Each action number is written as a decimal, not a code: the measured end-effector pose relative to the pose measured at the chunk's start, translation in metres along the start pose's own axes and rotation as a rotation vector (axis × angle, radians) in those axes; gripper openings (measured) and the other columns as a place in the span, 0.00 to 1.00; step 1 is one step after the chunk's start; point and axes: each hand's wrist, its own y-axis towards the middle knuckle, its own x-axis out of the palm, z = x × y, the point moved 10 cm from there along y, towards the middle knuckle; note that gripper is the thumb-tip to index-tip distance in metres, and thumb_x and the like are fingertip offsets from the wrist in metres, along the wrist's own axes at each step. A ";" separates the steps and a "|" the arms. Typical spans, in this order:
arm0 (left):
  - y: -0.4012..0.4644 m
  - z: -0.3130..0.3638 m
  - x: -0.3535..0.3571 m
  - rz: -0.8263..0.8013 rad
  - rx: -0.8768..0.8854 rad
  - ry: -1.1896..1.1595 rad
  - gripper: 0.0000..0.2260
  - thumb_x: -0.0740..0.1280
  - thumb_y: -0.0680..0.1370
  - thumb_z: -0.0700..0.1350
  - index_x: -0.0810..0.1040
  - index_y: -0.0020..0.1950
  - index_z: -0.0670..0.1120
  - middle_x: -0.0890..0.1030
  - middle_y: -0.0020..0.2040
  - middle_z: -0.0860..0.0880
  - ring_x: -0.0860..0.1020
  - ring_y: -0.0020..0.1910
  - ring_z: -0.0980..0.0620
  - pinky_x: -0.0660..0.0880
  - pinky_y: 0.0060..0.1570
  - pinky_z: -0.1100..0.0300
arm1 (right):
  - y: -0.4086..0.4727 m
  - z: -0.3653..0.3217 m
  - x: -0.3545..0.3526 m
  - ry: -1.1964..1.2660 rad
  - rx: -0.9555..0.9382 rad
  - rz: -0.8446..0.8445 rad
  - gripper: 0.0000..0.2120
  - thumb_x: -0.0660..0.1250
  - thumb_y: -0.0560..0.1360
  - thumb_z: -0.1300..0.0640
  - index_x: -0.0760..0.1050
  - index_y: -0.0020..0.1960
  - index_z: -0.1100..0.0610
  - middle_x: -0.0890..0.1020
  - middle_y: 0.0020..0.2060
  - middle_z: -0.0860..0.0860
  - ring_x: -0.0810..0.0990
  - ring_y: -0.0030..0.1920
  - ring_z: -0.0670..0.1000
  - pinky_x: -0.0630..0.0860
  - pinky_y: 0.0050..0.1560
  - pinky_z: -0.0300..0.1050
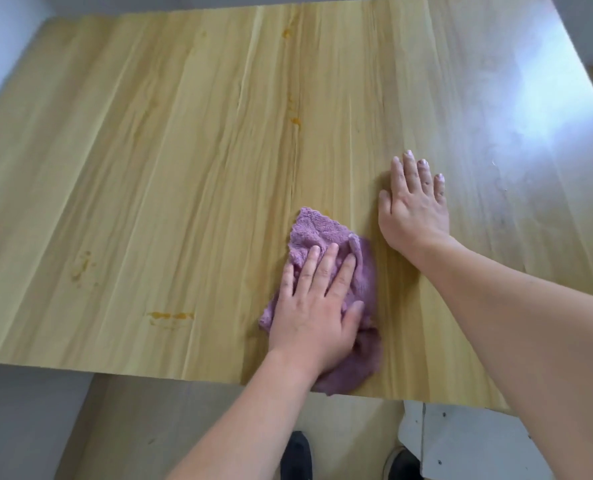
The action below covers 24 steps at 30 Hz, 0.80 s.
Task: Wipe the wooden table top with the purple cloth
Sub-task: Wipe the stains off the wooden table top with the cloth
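Low in the middle of the frame, my left hand [317, 306] lies flat on the purple cloth [329, 271], fingers straight and slightly spread, pressing the bunched fabric onto the wooden worktop [184, 150]. It holds nothing in a curled grip; the palm and fingers simply bear down. The cloth sits near the bottom edge of the worktop, part of it reaching that edge below my wrist. My right hand [414, 206] is just right of the cloth and apart from it, palm down on bare wood, fingers straight and pointing toward the top of the frame, holding nothing. I judge it to be bracing my weight.

I take the wiping to be under way but far from finished. Orange stains remain: a smear [170, 316] at lower left, a fainter patch [83, 268] above it, a spot [295, 121] at centre, and another spot [287, 32] near the top. A tiny orange fleck shows at the cloth's upper edge. The next move, as I see it, calls for sliding the cloth left to the lower smear or up the centre line, keeping firm flat pressure so the fabric does not roll.

Both forearms come in from the bottom of the frame, the right one crossing from the lower right corner. Dark shoes [296, 455] show on the floor below.
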 end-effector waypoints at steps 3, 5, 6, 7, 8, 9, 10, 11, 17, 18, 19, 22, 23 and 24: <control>0.011 -0.061 -0.008 -0.001 -0.133 0.014 0.32 0.45 0.78 0.60 0.49 0.81 0.52 0.47 0.82 0.50 0.45 0.80 0.49 0.43 0.77 0.43 | 0.003 0.006 0.008 -0.045 0.033 -0.046 0.29 0.41 0.80 0.47 0.41 0.79 0.52 0.42 0.79 0.48 0.38 0.78 0.50 0.37 0.76 0.54; 0.015 -0.105 -0.018 0.043 -0.336 0.011 0.32 0.44 0.78 0.60 0.49 0.81 0.51 0.48 0.82 0.49 0.46 0.80 0.47 0.41 0.77 0.44 | 0.002 0.006 0.010 -0.070 0.030 -0.062 0.29 0.39 0.80 0.47 0.39 0.79 0.52 0.40 0.79 0.48 0.37 0.77 0.49 0.36 0.76 0.55; 0.017 -0.117 -0.021 0.069 -0.415 -0.002 0.32 0.43 0.78 0.60 0.50 0.81 0.50 0.49 0.82 0.48 0.47 0.80 0.46 0.42 0.77 0.43 | 0.002 0.006 0.010 -0.078 0.026 -0.063 0.29 0.39 0.80 0.47 0.39 0.79 0.52 0.40 0.79 0.47 0.36 0.77 0.49 0.36 0.76 0.55; 0.019 -0.120 -0.022 0.086 -0.465 -0.015 0.33 0.43 0.77 0.60 0.51 0.81 0.50 0.49 0.82 0.47 0.47 0.80 0.45 0.43 0.77 0.41 | 0.002 0.006 0.009 -0.083 0.025 -0.062 0.29 0.39 0.80 0.47 0.39 0.79 0.52 0.40 0.79 0.47 0.36 0.77 0.49 0.37 0.76 0.55; 0.021 -0.115 -0.022 0.095 -0.486 -0.026 0.32 0.43 0.78 0.59 0.52 0.81 0.50 0.50 0.82 0.46 0.47 0.80 0.44 0.43 0.77 0.40 | 0.002 0.006 0.009 -0.085 0.024 -0.064 0.29 0.39 0.80 0.47 0.39 0.79 0.52 0.40 0.79 0.47 0.36 0.77 0.49 0.37 0.76 0.55; 0.026 -0.102 -0.020 0.099 -0.470 -0.031 0.31 0.43 0.78 0.59 0.52 0.81 0.51 0.50 0.82 0.45 0.47 0.80 0.42 0.44 0.76 0.38 | 0.003 0.007 0.009 -0.089 0.026 -0.066 0.29 0.39 0.80 0.47 0.38 0.79 0.51 0.40 0.79 0.47 0.36 0.77 0.49 0.37 0.76 0.55; 0.030 -0.084 -0.018 0.094 -0.417 -0.023 0.30 0.44 0.79 0.58 0.52 0.81 0.52 0.50 0.82 0.45 0.47 0.80 0.42 0.44 0.76 0.37 | 0.003 0.007 0.009 -0.091 0.026 -0.064 0.29 0.39 0.80 0.47 0.39 0.79 0.51 0.40 0.79 0.47 0.36 0.77 0.49 0.37 0.76 0.55; 0.035 -0.062 -0.015 0.080 -0.345 -0.014 0.29 0.45 0.79 0.58 0.52 0.81 0.53 0.50 0.82 0.45 0.47 0.80 0.41 0.44 0.76 0.37 | 0.004 0.007 0.009 -0.094 0.025 -0.062 0.29 0.39 0.80 0.47 0.39 0.79 0.51 0.40 0.79 0.47 0.36 0.77 0.49 0.37 0.76 0.55; 0.061 -0.001 -0.006 0.041 -0.037 -0.043 0.28 0.49 0.79 0.58 0.57 0.80 0.54 0.55 0.81 0.47 0.52 0.80 0.44 0.46 0.76 0.39 | 0.005 0.006 0.007 -0.098 0.033 -0.038 0.29 0.41 0.80 0.47 0.41 0.79 0.52 0.42 0.79 0.48 0.38 0.78 0.49 0.37 0.76 0.54; 0.065 -0.016 -0.009 0.045 -0.044 -0.042 0.29 0.48 0.79 0.58 0.57 0.80 0.54 0.55 0.81 0.48 0.52 0.80 0.45 0.46 0.76 0.40 | 0.005 0.006 0.007 -0.099 0.035 -0.038 0.29 0.41 0.80 0.47 0.41 0.79 0.52 0.42 0.79 0.48 0.38 0.78 0.49 0.37 0.76 0.54; 0.068 -0.038 -0.013 0.051 -0.093 -0.034 0.30 0.47 0.78 0.58 0.56 0.80 0.53 0.55 0.81 0.49 0.52 0.80 0.46 0.46 0.76 0.41 | 0.005 0.006 0.007 -0.099 0.032 -0.038 0.29 0.41 0.80 0.47 0.41 0.79 0.51 0.41 0.79 0.47 0.38 0.78 0.49 0.37 0.76 0.54; 0.078 -0.116 -0.025 0.080 -0.376 -0.022 0.31 0.44 0.78 0.60 0.52 0.81 0.53 0.51 0.82 0.48 0.49 0.80 0.46 0.44 0.77 0.42 | 0.005 0.006 0.008 -0.093 0.027 -0.041 0.29 0.40 0.80 0.46 0.40 0.79 0.51 0.40 0.79 0.47 0.36 0.77 0.48 0.36 0.76 0.54; 0.078 -0.130 -0.027 0.088 -0.450 -0.028 0.32 0.43 0.78 0.59 0.52 0.81 0.53 0.51 0.82 0.48 0.48 0.80 0.46 0.44 0.77 0.41 | 0.003 0.006 0.008 -0.094 0.025 -0.041 0.29 0.40 0.80 0.46 0.39 0.79 0.51 0.40 0.79 0.47 0.36 0.77 0.48 0.36 0.76 0.53; 0.082 -0.132 -0.028 0.095 -0.486 -0.034 0.32 0.42 0.78 0.59 0.52 0.81 0.53 0.50 0.82 0.47 0.47 0.80 0.45 0.44 0.76 0.40 | 0.005 0.008 0.008 -0.093 0.029 -0.037 0.29 0.40 0.80 0.46 0.39 0.79 0.51 0.40 0.79 0.47 0.36 0.77 0.48 0.36 0.76 0.53</control>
